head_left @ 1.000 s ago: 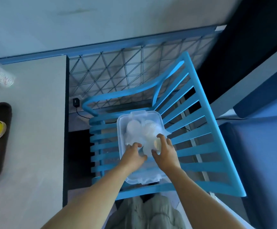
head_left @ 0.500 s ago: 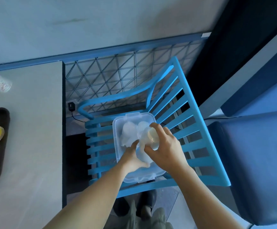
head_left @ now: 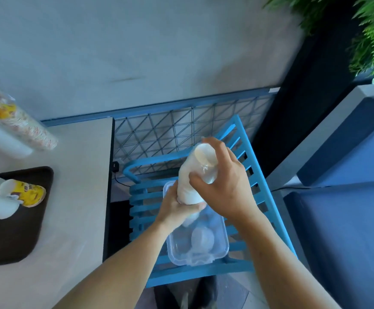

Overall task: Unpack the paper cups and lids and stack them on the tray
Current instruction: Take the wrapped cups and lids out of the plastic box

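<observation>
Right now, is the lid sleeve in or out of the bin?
Out: left hand and right hand hold the lid sleeve above the clear bin.

Single head view, looking steeply down, close over blue chair (head_left: 255, 186) beside table (head_left: 74, 208).

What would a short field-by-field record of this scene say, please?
held: lid sleeve, above the bin
left hand: grips the sleeve's lower end
right hand: grips its upper end
bin: clear, on the chair, more white packs inside
tray: on the table, yellow cup on it
</observation>
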